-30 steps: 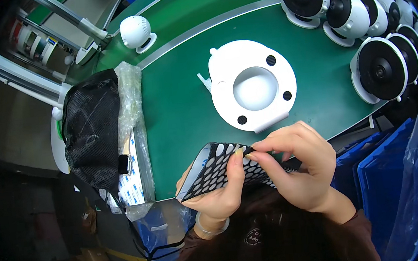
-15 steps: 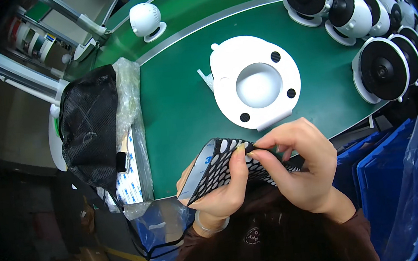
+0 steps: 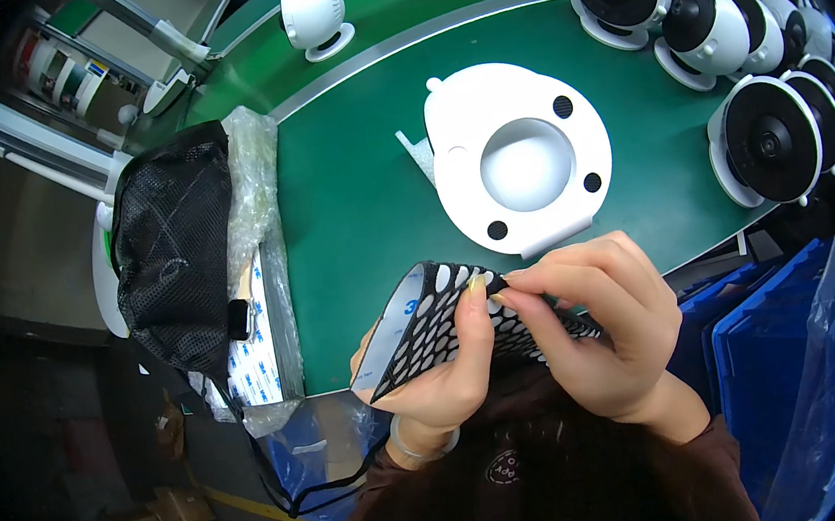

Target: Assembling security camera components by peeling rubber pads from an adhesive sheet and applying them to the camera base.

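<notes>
black flexible sheet with pale dots (image 3: 430, 332), held in both hands
its body is gripped by the left hand (image 3: 447, 383), its edge pinched by the right hand (image 3: 610, 330), near the white plastic ring-shaped base (image 3: 462, 184). the pinch has hardly shifted since a second ago; seemingly nothing has been freed yet.

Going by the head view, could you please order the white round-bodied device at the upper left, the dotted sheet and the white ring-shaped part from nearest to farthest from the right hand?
From the right hand:
1. Dotted sheet: at its fingertips, extending left.
2. White ring-shaped part: ahead, on the green table.
3. White round-bodied device: far ahead, left.
</notes>
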A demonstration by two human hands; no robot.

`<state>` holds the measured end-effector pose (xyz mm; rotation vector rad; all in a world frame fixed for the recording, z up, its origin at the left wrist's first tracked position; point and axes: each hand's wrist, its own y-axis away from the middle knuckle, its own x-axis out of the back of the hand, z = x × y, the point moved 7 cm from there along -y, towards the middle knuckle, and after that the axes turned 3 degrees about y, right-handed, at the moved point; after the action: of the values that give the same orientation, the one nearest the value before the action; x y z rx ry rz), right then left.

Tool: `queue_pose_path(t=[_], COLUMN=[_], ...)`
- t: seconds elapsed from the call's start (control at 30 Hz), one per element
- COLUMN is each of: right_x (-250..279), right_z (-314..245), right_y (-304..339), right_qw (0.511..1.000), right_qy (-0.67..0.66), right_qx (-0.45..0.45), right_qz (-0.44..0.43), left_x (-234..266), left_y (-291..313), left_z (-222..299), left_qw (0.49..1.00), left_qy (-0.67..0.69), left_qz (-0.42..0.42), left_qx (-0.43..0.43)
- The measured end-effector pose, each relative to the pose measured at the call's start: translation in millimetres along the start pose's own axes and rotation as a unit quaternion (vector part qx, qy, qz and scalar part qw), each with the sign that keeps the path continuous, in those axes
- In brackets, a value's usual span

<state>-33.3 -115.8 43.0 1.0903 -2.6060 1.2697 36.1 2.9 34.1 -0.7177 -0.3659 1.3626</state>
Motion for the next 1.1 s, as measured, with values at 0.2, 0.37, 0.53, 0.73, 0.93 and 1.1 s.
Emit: queue_pose_path(t=[0.2,0.37,0.53,0.73,0.93,1.1], right_x=[0.1,-1.5,23.6,1.2,-11.4,-13.7], right_z=[8.8,11.4,-14.9,0.2,4.0,0.8], right_y=[-4.3,-8.5,-33.1,-76.9,-74.7,-76.1], right_qw=[0.996,0.987,0.997,0.994,0.995,0.994], right_qy=[-0.06,-0.095,-0.012,0.014,0.015,0.036], right_qx=[-0.059,-0.084,0.073,0.091,0.022,0.035], right_qz=[-0.028,-0.103,-0.02,-0.058,-0.1,-0.093], left_x=[1.9,-1.5,9.6,-4.0,-5.4,-4.0], left_y=[1.5,0.1,-11.0,-16.8,-17.2,-20.0], left_z=[-1.5,-0.6,-33.2,-44.3,-45.1,-42.5], left_qw=[1.0,0.999,0.987,0.955,0.946,0.955], left_qy=[0.007,-0.033,0.1,0.195,0.23,0.215], left_qz=[0.02,-0.027,-0.001,0.01,0.023,0.002], left_qx=[-0.007,-0.019,0.126,0.225,0.228,0.204])
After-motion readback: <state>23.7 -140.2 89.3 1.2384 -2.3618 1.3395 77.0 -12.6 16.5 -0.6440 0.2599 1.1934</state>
